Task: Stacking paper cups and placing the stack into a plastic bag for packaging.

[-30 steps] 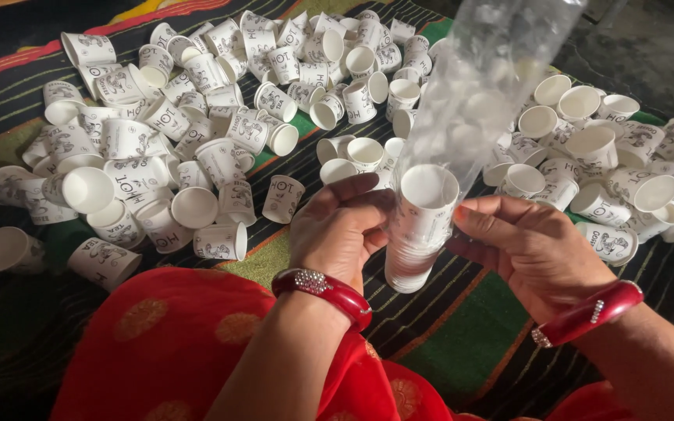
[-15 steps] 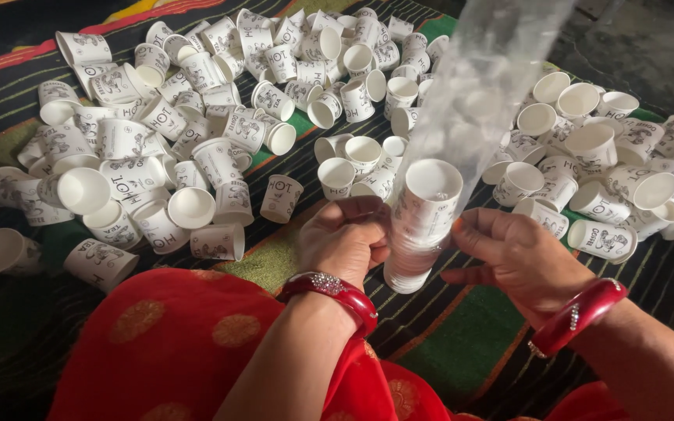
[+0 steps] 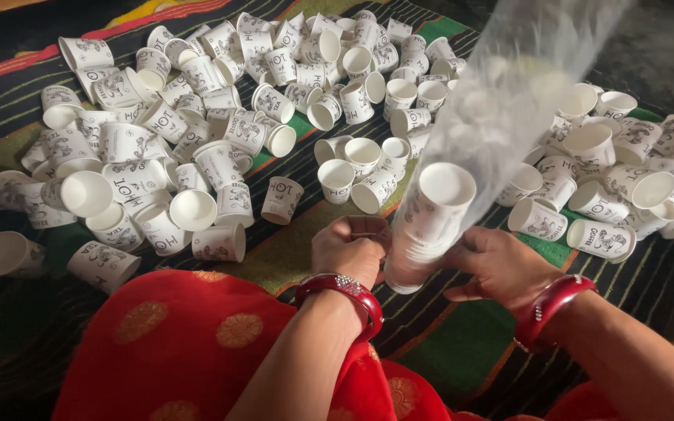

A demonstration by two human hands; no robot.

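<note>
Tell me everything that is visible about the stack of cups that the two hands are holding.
The stack of paper cups is white with dark printed drawings, nested one in another, and its open mouth faces the camera. It leans, top toward the upper right, inside a clear plastic sleeve that stretches up and looks blurred. The left hand touches its lower left side, and the right hand holds its lower right side. It is held above a striped mat.
</note>
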